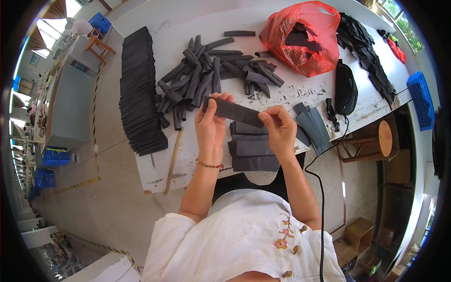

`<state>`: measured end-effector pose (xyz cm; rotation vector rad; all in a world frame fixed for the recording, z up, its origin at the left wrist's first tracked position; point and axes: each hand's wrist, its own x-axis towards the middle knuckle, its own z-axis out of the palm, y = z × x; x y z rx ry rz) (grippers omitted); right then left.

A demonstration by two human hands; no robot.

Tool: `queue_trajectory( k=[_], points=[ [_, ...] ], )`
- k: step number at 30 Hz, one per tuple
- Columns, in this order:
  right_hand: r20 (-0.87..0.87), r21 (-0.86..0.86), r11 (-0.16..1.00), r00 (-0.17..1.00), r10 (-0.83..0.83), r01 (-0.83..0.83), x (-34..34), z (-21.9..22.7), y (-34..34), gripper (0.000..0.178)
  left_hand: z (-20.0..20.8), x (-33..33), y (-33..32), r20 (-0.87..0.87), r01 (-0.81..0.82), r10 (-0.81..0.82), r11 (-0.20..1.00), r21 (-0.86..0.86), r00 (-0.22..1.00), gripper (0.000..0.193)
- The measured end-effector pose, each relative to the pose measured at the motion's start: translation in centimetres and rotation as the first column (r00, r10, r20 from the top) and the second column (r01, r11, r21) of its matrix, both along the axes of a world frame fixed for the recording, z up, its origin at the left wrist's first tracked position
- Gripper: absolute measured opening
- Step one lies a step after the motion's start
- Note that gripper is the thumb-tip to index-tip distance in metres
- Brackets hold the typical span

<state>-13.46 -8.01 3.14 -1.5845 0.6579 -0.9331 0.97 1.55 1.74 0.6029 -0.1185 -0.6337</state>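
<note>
Between my two hands a flat black fabric strip [237, 113] is stretched out above the table's front edge. My left hand [213, 117] pinches its left end, thumb on top and fingers behind. At the other end, my right hand [279, 124] grips the strip between thumb and fingers. Just below lie stacked black fabric pieces [256, 152] at the table edge. Beyond my hands is a loose heap of rolled black pieces [199, 75]. Left of it, a long row of tightly layered black pieces [141, 94] runs toward the far side. Grey-green strips [312, 127] rest right of my right hand.
A red plastic bag [303, 42] with black pieces stands at the far right of the white table [300, 91]. Near it lie a black corded device [346, 87], a black buckle-like piece [332, 114] and more black layers [366, 56]. A wooden stick [174, 160] and wooden stool [384, 138] are nearby.
</note>
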Motion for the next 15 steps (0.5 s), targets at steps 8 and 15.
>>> queue_trajectory(
  k=[8, 15],
  points=[
    [0.012, 0.397, 0.880, 0.960, 0.279, -0.261, -0.1, 0.5, -0.1, 0.024, 0.1, 0.2, -0.6, 0.058, -0.054, 0.047, 0.991, 0.125, 0.997, 0.024],
    [-0.118, 0.440, 0.869, 0.944, 0.307, -0.228, -1.0, -0.5, -1.3, 0.030, -1.2, 0.5, -1.0, -0.012, 0.030, -0.028, 0.985, 0.171, 1.000, 0.025]
  ],
)
